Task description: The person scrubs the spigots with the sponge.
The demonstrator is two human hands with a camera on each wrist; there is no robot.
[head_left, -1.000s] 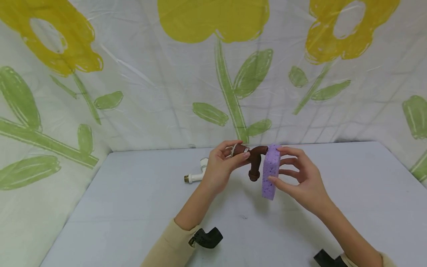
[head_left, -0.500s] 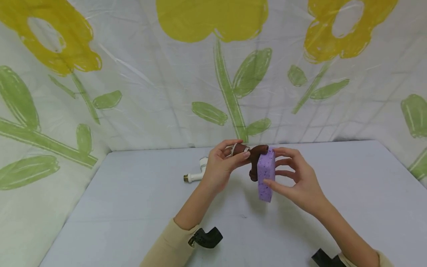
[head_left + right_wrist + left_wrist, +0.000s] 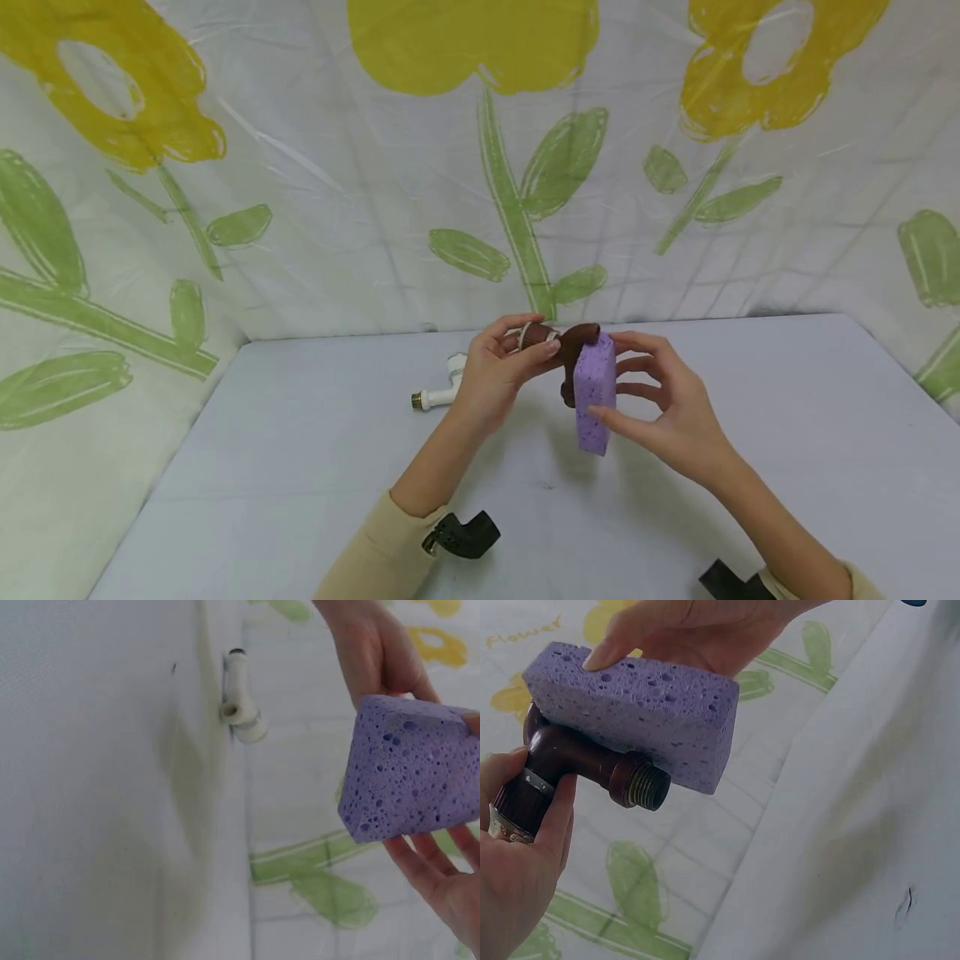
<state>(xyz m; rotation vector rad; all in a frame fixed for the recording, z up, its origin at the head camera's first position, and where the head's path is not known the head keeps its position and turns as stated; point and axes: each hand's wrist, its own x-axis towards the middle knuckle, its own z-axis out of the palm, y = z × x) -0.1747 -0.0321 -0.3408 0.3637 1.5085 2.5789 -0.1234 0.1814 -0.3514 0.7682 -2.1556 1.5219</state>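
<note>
My left hand [image 3: 491, 375] grips a dark brown faucet [image 3: 572, 354] by its ribbed knob end, raised over the table. In the left wrist view the threaded inlet of the faucet [image 3: 577, 754] points toward the lower right. My right hand [image 3: 671, 404] holds a purple porous sponge [image 3: 595, 396] between thumb and fingers. One broad face of the sponge [image 3: 641, 712] lies along the faucet's body. From the right wrist camera, the sponge [image 3: 412, 769] hides the faucet and much of my left hand [image 3: 375, 652].
A white faucet with a brass-coloured threaded end [image 3: 435, 398] lies on the white table [image 3: 300, 467] behind my left hand. Behind the table hangs a sheet printed with yellow flowers [image 3: 480, 42]. Black camera mounts [image 3: 465, 535] stick out from my wrists.
My right hand has moved the sponge left, from beside the faucet to overlapping its lower part in the head view. My left hand keeps its hold almost still.
</note>
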